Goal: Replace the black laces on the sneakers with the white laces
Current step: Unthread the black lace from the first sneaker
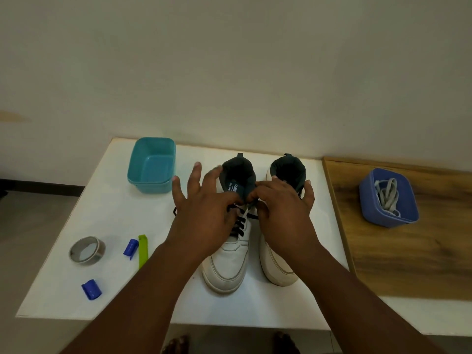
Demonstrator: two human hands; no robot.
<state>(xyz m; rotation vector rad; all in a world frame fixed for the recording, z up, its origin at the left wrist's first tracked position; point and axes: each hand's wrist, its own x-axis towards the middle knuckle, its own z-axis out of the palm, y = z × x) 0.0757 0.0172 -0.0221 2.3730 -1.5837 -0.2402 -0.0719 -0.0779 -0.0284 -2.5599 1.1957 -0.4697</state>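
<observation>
Head view: both sneakers stand toes-toward-camera on the white desk (76, 221). Left hand (204, 215) and right hand (283, 213) work the top of the left sneaker (227, 261), pinching its black lace (238, 226), apparently to unthread it. White laces (387, 198) wait in the blue tub (388, 215), well apart on the right.

Plain indoor room, likely home; bare cream wall (229, 60); white table (76, 251); wood board (408, 251); bare feet (178, 344) below.
</observation>
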